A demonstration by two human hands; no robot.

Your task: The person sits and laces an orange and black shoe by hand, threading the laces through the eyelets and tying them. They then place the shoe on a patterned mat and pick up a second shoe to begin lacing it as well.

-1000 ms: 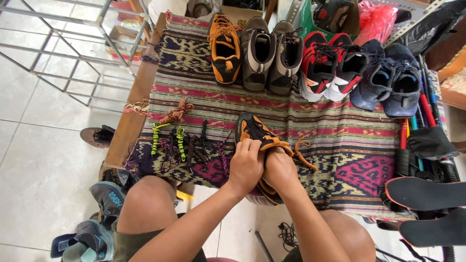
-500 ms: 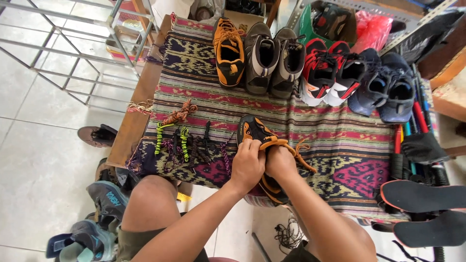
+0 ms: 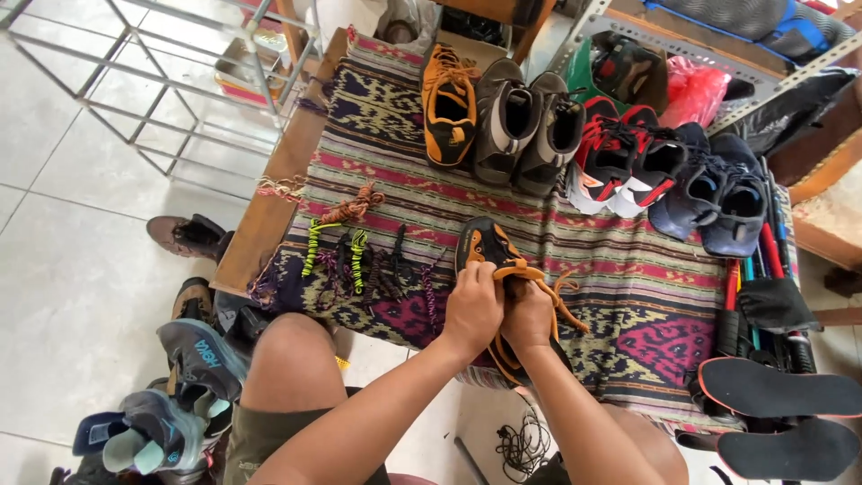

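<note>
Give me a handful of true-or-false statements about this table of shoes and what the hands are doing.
1. Both hands, left hand and right hand, grip the black and orange shoe. True.
2. That shoe has green laces. False: its orange laces hang loose.
3. A row of shoes lines the far side of the woven cloth. True.
4. The loose bundled laces lie on the floor. False: they lie on the cloth, left of the hands.
5. Two insoles lie at the right. True.

I see a crumpled pink plastic bag [image 3: 696, 90] at the upper right, beside a green bag [image 3: 584, 76]. No labels, signs or screens show from here.
</note>
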